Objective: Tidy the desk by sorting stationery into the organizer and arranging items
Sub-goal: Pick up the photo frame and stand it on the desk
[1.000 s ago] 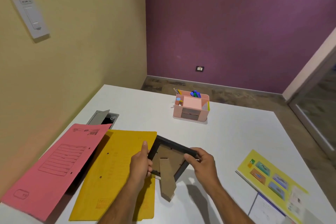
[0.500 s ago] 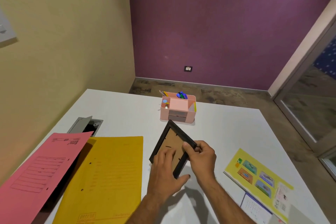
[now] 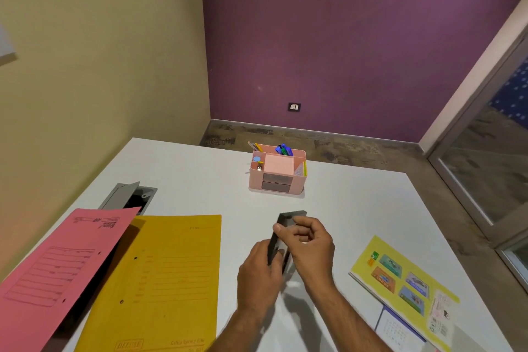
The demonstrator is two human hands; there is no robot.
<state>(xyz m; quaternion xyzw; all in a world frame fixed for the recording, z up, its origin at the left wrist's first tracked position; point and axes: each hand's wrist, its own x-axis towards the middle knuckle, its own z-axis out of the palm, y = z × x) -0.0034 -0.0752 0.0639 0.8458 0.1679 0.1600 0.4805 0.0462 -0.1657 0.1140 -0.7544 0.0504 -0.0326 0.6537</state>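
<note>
A small black picture frame stands nearly on edge over the white desk, between both hands. My right hand grips its top edge with curled fingers. My left hand holds its lower left side, thumb against the frame. Most of the frame is hidden behind the hands. The pink organizer sits farther back at the desk's middle, with pens, markers and a pink notepad in it.
A yellow folder and a pink folder lie at the left. An open cable hatch is behind them. A yellow sticker sheet and a white paper lie at the right.
The frame has turned from lying back-up to nearly edge-on and upright. My left hand slid from the frame's back to its lower side. The camera has shifted a little.
</note>
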